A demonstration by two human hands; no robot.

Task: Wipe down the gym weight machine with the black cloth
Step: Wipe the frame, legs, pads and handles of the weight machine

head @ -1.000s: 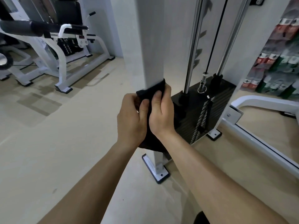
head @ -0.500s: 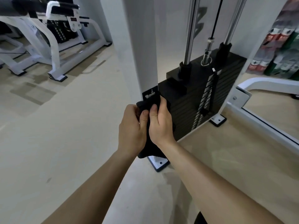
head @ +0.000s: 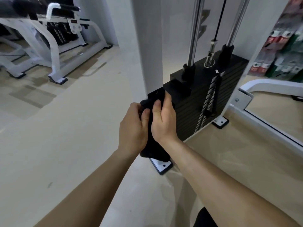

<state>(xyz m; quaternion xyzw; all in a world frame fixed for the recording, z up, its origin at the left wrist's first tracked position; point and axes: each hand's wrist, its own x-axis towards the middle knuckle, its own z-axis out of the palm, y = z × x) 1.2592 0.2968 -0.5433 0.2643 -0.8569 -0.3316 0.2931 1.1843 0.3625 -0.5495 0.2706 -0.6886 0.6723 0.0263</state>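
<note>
Far left: another white-framed machine (head: 54, 46) stands well apart on the floor (head: 65, 145), not part of this step.
Left hand (head: 132, 128): curled round the black cloth (head: 154, 149), pressing it on the near-left side of the white post (head: 147, 46).
Black cloth: wrapped round the low part of the post, just above the foot plate (head: 161, 166).
Cloth axis: its long axis runs up and down along the post, and the loose tail hangs toward the foot plate.
Right hand (head: 164, 125): clamped on the cloth beside the left, thumbs touching, fingers hidden round the post's right side.
Progress: the wipe appears to be near the bottom of the post, with the short stretch to the plate left.
Right of post: the weight stack (head: 185, 115), guide rods (head: 195, 30) and white frame (head: 262, 86) carry no cloth; whether they are already wiped cannot be told.
</note>
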